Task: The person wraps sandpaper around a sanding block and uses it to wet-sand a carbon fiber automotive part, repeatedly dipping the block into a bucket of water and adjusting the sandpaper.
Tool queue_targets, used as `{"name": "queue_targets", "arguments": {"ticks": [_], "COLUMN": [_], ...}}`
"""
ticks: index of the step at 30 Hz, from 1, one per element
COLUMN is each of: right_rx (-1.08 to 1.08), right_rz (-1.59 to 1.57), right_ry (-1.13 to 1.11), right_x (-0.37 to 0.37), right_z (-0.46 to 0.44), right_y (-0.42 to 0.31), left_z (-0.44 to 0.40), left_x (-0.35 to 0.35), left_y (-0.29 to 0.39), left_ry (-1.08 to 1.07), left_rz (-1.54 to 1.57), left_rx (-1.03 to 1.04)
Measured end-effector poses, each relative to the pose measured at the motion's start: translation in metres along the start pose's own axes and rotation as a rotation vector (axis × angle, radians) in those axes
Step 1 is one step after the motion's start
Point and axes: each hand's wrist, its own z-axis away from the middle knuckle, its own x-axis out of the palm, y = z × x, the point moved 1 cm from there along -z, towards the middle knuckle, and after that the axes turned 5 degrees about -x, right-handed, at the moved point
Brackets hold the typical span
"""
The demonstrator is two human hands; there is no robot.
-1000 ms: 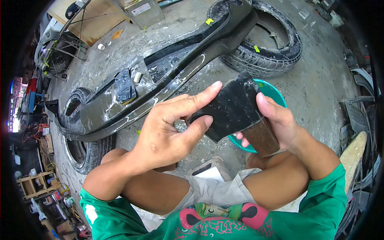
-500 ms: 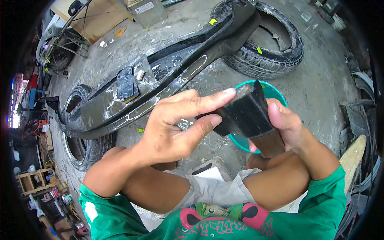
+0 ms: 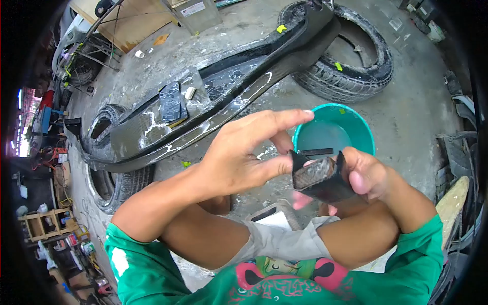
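Note:
A brownish sanding block (image 3: 314, 173) has a sheet of black sandpaper (image 3: 325, 192) bent around it, the edges sticking up on both sides. My right hand (image 3: 368, 173) grips the block and sheet from the right, its thumb against the sheet's right edge. At the sheet's left edge, my left hand (image 3: 249, 145) has its thumb and a bent finger on the corner, the index finger stretched out above. Behind the hands stands a teal bucket (image 3: 370, 133) holding cloudy water. The block's far end is hidden.
A long carbon-fibre car part (image 3: 244, 94) with white smears rests across tyres (image 3: 351, 84). Folded black sheets (image 3: 173, 104) and a small white piece (image 3: 190, 93) lie on it. A light-coloured object (image 3: 274, 216) sits between my legs. Shelves (image 3: 43, 229) stand at left.
The block has tipped so its end faces me, and it is lower. My left fingers have moved from the block's top to the sandpaper's left edge. More of the bucket shows.

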Motion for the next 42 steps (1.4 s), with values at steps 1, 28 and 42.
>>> {"name": "queue_targets", "arguments": {"ticks": [1, 28, 42], "right_rx": [-0.022, 0.239, 0.446], "right_rz": [0.07, 1.9, 1.504], "right_ry": [-0.025, 0.557, 1.097], "right_x": [0.005, -0.126, -0.158], "right_z": [0.0, -0.051, -0.016], "right_y": [-0.003, 0.0, 0.129], "left_z": [0.002, -0.042, 0.089], "left_x": [0.0, -0.111, -0.153], "left_y": [-0.004, -0.109, -0.241], "left_ry": [-0.016, 0.211, 0.344], "left_rz": [0.045, -0.412, -0.659], "left_rx": [-0.055, -0.556, -0.751]}}
